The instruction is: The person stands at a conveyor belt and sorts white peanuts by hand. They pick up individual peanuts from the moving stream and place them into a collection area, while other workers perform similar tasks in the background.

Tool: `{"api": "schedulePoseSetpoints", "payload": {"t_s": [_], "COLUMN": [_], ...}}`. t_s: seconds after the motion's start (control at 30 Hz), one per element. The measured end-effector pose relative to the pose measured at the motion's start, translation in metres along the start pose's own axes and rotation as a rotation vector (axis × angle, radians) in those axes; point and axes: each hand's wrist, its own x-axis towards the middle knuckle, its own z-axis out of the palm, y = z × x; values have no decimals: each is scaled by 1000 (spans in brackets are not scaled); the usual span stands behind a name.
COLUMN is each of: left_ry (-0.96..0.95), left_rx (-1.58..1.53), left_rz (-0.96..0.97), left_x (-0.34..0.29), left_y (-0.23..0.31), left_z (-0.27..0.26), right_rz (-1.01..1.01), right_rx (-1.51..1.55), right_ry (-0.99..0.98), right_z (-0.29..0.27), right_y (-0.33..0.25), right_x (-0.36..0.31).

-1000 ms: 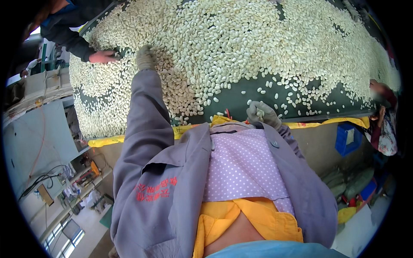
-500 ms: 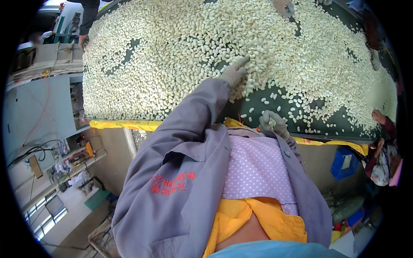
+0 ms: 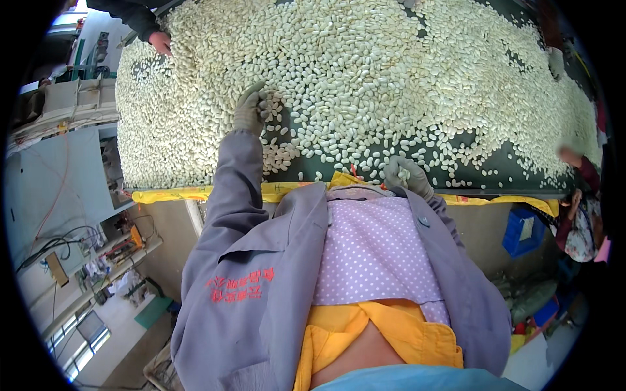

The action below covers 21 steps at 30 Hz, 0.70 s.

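Note:
White beans [image 3: 345, 72] lie thickly over a dark green table [image 3: 290, 176]. My left hand [image 3: 249, 111], in a greyish knit glove, reaches in among them at left of centre. Its fingers are bent and apart, against the beans, with a bare dark patch just right of it. Close to my body at the near edge, my right hand [image 3: 407, 177] wears a similar glove. Its fingers are curled round a few pale beans that show between them. Loose beans are scattered on the table around this hand.
Yellow covering [image 3: 173, 195] runs along the table's near edge. Another person's hand [image 3: 160, 43] touches the beans at far left; a person's hand [image 3: 570, 156] is at the right edge. A blue crate [image 3: 523, 232] stands below on the right.
My left hand has swept left from the middle of the beans, its fingers now more bent. My right hand has shifted slightly left and up. The person's hand at far left has moved in over the beans.

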Motion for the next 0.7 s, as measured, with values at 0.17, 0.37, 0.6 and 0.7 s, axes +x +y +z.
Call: {"api": "schedulePoseSetpoints", "payload": {"t_s": [0.17,0.37,0.6,0.7], "left_ry": [-97,-94,-24,-6], "left_rx": [1011,1507,1586,1054], "left_rz": [641,409,195,117], "left_x": [68,84,86,123], "left_y": [-30,6,-14,-39], "left_z": [76,186,180,122], "right_rz": [-1,-9,-46,-25], "right_rx": [70,155,99,54], "right_ry": [33,79,89,37], "right_z": [-4,-10,-25,-36], "right_y": [-8,-19,-26,-30], "right_x": [-9,-24,-37,-39]}}
